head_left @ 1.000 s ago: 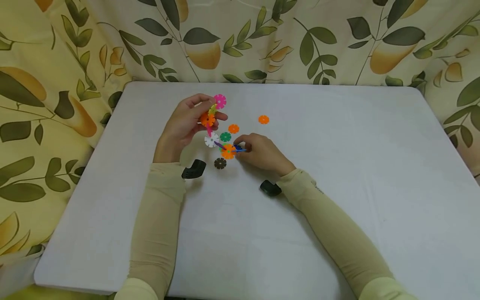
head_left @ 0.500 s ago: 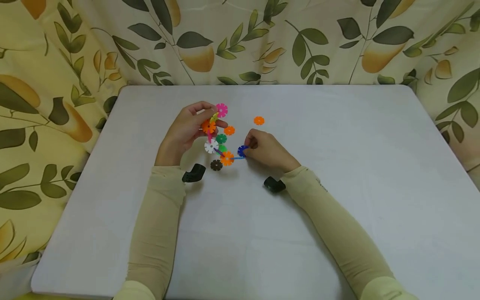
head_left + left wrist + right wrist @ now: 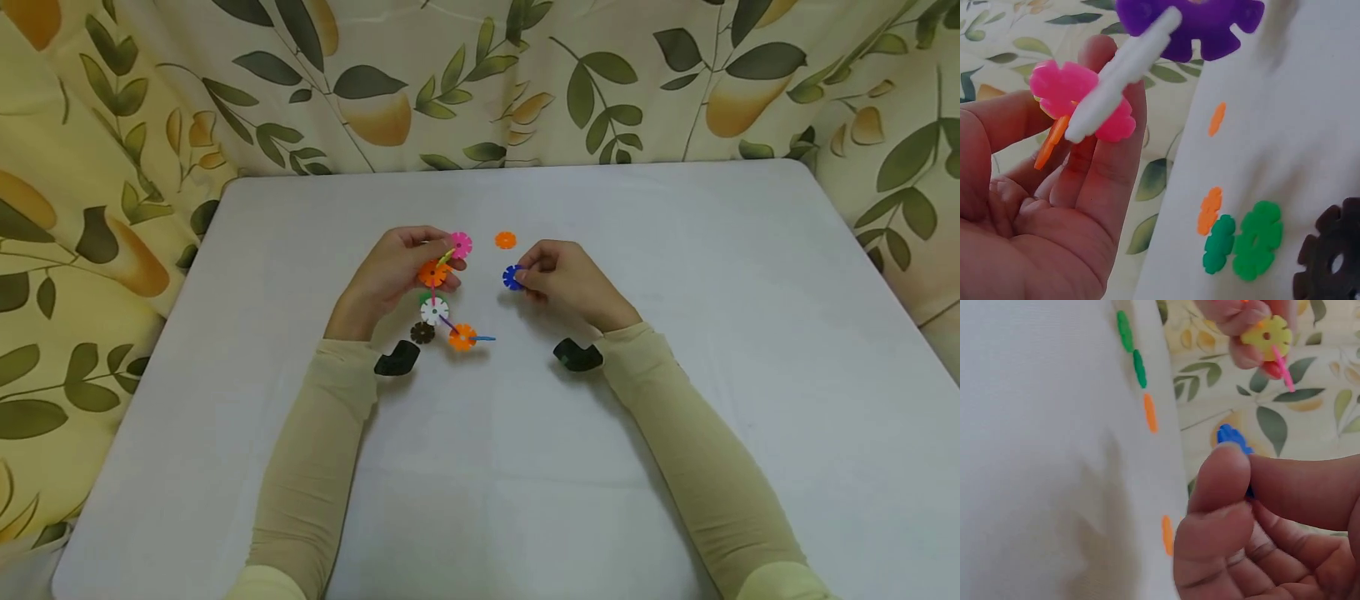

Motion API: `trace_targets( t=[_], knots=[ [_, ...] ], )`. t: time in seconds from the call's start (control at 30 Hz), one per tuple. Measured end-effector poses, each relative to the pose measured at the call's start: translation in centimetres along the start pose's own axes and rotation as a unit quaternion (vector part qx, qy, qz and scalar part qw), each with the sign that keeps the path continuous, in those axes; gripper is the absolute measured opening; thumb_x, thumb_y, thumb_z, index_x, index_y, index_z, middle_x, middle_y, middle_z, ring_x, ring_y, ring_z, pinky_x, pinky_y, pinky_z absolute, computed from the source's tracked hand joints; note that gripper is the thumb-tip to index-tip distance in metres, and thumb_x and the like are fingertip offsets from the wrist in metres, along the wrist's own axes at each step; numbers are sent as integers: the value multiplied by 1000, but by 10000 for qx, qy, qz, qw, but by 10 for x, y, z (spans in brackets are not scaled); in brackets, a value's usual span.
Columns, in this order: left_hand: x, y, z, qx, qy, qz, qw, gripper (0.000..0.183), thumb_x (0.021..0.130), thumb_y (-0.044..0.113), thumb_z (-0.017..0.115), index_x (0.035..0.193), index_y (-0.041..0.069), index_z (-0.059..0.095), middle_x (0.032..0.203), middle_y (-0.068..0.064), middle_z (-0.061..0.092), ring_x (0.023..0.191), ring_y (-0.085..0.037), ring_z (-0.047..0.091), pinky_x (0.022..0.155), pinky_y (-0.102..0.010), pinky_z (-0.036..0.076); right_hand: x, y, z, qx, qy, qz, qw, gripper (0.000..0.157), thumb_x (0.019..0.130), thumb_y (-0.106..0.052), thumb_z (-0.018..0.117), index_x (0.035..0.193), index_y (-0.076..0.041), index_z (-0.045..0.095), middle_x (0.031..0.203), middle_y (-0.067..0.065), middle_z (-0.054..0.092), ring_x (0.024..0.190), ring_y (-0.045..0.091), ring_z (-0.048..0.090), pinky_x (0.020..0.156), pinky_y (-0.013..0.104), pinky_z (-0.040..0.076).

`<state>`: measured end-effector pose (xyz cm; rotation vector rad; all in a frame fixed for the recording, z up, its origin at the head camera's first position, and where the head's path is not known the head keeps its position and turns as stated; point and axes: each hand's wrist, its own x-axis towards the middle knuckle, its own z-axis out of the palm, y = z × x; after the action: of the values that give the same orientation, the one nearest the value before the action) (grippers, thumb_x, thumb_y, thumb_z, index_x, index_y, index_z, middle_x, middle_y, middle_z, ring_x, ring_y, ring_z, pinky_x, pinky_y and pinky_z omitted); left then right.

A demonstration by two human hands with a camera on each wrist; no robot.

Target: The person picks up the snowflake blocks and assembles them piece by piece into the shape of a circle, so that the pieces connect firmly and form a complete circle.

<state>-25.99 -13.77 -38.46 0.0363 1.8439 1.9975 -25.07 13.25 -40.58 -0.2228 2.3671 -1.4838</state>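
Observation:
My left hand (image 3: 382, 279) pinches the upper part of a chain of slotted plastic snowflake discs. From the held end, a pink disc (image 3: 461, 245), a yellow disc (image 3: 1266, 337) and an orange disc (image 3: 432, 273) link on to a further pink one. Below hang a white disc (image 3: 434, 312), a purple disc (image 3: 1216, 37), another orange disc (image 3: 462, 337) and a light blue disc (image 3: 483, 338) seen edge-on. Between thumb and finger my right hand (image 3: 573, 279) holds a separate dark blue disc (image 3: 512, 277), apart from the chain.
On the white table (image 3: 637, 467) lie a loose orange disc (image 3: 506, 240), a second orange disc (image 3: 1210, 211), two green discs (image 3: 1258, 240) and a black disc (image 3: 422, 333). Black wrist cameras jut from both sleeves. A leaf-patterned curtain (image 3: 465, 83) borders the far edge.
My right hand has moved up and right with the blue disc, away from the chain's light blue end. My left hand has shifted right and slightly down with the chain.

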Motion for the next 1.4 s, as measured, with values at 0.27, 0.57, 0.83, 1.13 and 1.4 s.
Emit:
trace_targets(
  t=[0.27, 0.57, 0.83, 1.13, 1.4],
  knots=[
    [3, -6, 8, 301, -227, -135, 9992, 21, 111, 13, 60, 121, -5, 65, 103, -22, 76, 72, -24, 77, 75, -36, 65, -1, -8, 1, 428, 211, -521, 9975, 11, 105, -5, 68, 111, 3, 63, 98, 19, 72, 82, 29, 72, 77, 30, 61],
    [7, -10, 12, 334, -388, -177, 9985, 21, 112, 15, 59, 118, -4, 65, 100, -21, 77, 71, -24, 77, 76, -35, 65, -5, -13, 6, 766, 343, -1195, 9893, 9, 101, 6, 68, 108, 7, 63, 101, 24, 73, 81, 23, 76, 83, 32, 63],
    [6, -12, 18, 151, -539, -179, 9983, 18, 111, 12, 59, 114, -4, 65, 94, -19, 77, 67, -23, 75, 73, -36, 65, -6, -14, 13, 641, 500, -1481, 9856, 8, 99, 8, 69, 105, 8, 65, 97, 23, 73, 80, 22, 76, 81, 39, 64],
    [6, -13, 23, 90, -513, -279, 9983, 24, 111, 13, 58, 119, -8, 67, 93, -20, 76, 63, -22, 73, 70, -33, 64, -6, -11, 19, 372, 658, -1861, 9796, 6, 97, 11, 71, 102, 9, 68, 93, 20, 74, 79, 29, 76, 78, 36, 64],
    [8, -13, 31, 273, -227, -266, 9990, 24, 111, 13, 58, 115, -9, 69, 96, -22, 76, 65, -22, 74, 70, -35, 65, -6, -11, 25, 110, 895, -2302, 9689, 9, 95, 14, 73, 91, 6, 74, 88, 21, 75, 73, 29, 75, 71, 28, 63]
  ],
)
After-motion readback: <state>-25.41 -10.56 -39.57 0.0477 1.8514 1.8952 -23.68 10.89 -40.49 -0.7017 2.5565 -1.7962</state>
